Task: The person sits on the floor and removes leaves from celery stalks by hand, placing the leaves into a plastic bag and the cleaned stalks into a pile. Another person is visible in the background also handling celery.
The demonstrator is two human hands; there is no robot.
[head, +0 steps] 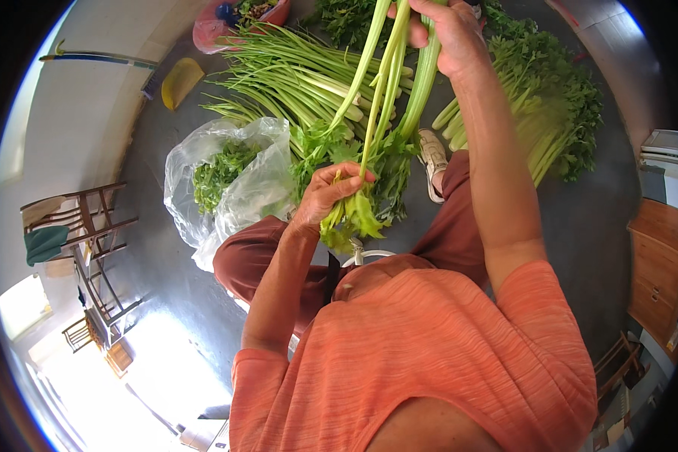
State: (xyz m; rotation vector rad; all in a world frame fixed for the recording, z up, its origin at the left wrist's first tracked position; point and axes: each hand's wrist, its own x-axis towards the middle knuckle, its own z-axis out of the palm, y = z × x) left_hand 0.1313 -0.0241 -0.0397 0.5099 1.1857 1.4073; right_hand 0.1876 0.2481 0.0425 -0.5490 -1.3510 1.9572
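Several green celery stalks (426,76) hang leaf-end down from my right hand (455,37), which grips them high up near the top edge of the view. Part of that grip is cut off by the frame. Lower down, before my lap, my left hand (339,189) pinches a thin celery stem with its fingertips. Yellow-green celery leaves (359,217) droop below those fingers. Darker celery leaves (392,175) of the held stalks hang beside them, between my knees.
Piled scallions or similar long greens (299,79) lie on the grey floor (582,237). Leafy celery (559,107) lies at right. A clear plastic bag (248,186) with greens stands by my left knee. Further left are a yellow dustpan-like object (181,82) and wooden chairs (90,217).
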